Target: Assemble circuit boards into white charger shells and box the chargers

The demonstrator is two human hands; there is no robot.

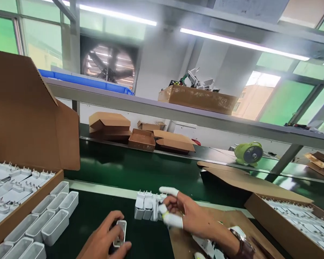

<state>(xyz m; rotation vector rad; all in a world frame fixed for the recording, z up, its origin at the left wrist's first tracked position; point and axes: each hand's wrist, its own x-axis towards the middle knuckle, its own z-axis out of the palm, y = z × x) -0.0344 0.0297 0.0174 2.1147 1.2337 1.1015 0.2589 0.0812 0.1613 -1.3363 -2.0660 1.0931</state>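
My left hand (108, 235) is curled around a small white open housing (121, 230) low in the centre, held over the dark green mat. White covers sit on fingertips of my right hand (182, 212), which wears a wristwatch. Its thumb and fingers are at the right end of a row of white plug adapters (147, 205) standing on the mat. Whether they grip the end piece is hidden. Rows of empty white housings (55, 223) stand at the left.
An open carton (51, 182) of white plug units stands at the left. Another filled carton (280, 225) is at the right. Brown cardboard (179, 239) with white parts lies beneath my right forearm. A green conveyor (151, 172) and an overhead shelf (140, 105) run behind.
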